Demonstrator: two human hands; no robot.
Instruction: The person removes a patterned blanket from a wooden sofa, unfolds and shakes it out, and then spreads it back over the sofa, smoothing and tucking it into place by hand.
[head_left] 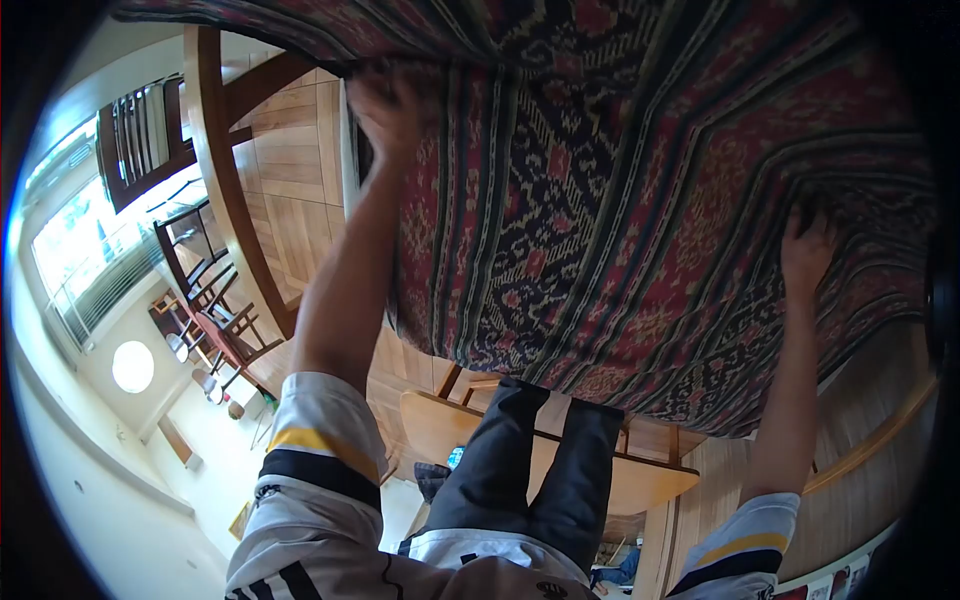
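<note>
A large patterned cloth (590,210), striped in dark tones and red, fills the upper middle and right of the view, its near edge lying just above the wearer's dark trousers (490,470). The left hand (388,115) is on the cloth near its left edge, fingers parted and blurred; the right hand (808,248) is on darker folds at right, fingers parted. Whether either pinches fabric, I cannot tell. Wooden chairs (225,330) stand at left, beyond a curved wooden beam (222,160).
</note>
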